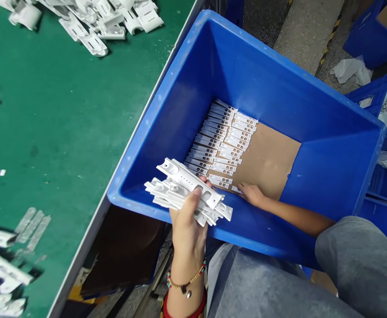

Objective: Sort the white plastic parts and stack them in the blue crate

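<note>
The left hand (188,225) pinches loose white plastic brackets (187,185) above a blue crate (279,75); a slackened grip could scatter the strip rows (213,141) beside the right hand's spread fingers (246,189).

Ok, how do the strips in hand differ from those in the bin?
The bunched strips in the left hand sit askew; the laid strips in the blue bin lie in neat rows. The bunched strips are held up; the laid strips rest on brown cardboard. Both are white with holes.
</note>
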A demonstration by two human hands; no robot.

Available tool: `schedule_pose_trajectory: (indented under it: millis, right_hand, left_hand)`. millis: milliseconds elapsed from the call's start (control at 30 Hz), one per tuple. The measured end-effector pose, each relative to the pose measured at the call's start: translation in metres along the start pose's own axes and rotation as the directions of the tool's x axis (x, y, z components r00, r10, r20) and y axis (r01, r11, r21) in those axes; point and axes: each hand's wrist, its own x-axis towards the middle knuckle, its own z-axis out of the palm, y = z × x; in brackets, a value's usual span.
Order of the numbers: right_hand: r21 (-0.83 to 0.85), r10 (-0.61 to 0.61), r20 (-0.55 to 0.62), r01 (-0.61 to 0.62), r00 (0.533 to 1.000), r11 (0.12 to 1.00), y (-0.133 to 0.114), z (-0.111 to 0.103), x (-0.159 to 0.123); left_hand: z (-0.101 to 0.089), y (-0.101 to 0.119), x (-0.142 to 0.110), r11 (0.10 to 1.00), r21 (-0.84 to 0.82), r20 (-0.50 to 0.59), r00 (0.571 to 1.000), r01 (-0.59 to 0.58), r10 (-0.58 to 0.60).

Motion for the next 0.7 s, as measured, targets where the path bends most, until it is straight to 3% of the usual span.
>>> schedule_pose_trajectory:
  millis: [167, 267, 333, 400, 433, 467, 533, 600, 700]
  right_hand:
    - [0.107, 0.038, -0.019, -0.035, 0.999, 0.994, 0.004, 0.010, -0.002]
    - [0.261, 0.071, -0.053, -0.055, 0.996, 0.964, 0.002, 0.000, 0.000]
    - [0.330, 0.100, -0.098, -0.062, 0.990, 0.942, -0.004, -0.024, 0.007]
    - [0.482, 0.134, -0.194, -0.024, 0.972, 0.876, -0.020, -0.061, 0.014]
    - [0.608, 0.156, -0.266, 0.040, 0.951, 0.793, -0.031, -0.083, 0.018]
    - [0.739, 0.152, -0.331, 0.156, 0.931, 0.655, -0.044, -0.106, 0.019]
    - [0.829, 0.070, -0.416, 0.346, 0.907, 0.438, -0.075, -0.149, 0.019]
    - [0.857, -0.018, -0.411, 0.393, 0.911, 0.334, -0.102, -0.181, 0.013]
    - [0.918, -0.070, -0.300, 0.308, 0.951, 0.250, -0.126, -0.203, 0.002]
  left_hand:
    - [0.003, 0.002, 0.000, 0.999, 0.041, 0.052, 0.998, 0.030, -0.032]
    - [0.004, 0.001, 0.001, 0.997, 0.070, 0.090, 0.996, 0.020, -0.026]
    - [0.004, -0.001, 0.001, 0.995, 0.098, 0.102, 0.995, -0.005, -0.005]
    - [0.003, -0.003, 0.001, 0.991, 0.131, 0.104, 0.994, -0.030, 0.016]
    - [0.003, -0.005, 0.001, 0.988, 0.148, 0.107, 0.994, -0.047, 0.031]
    - [0.003, -0.006, 0.001, 0.984, 0.167, 0.114, 0.992, -0.067, 0.048]
    - [0.002, -0.008, 0.003, 0.966, 0.224, 0.134, 0.986, -0.129, 0.100]
    - [0.002, -0.010, 0.005, 0.930, 0.307, 0.162, 0.974, -0.204, 0.160]
    - [0.001, -0.011, 0.007, 0.869, 0.408, 0.242, 0.951, -0.281, 0.194]
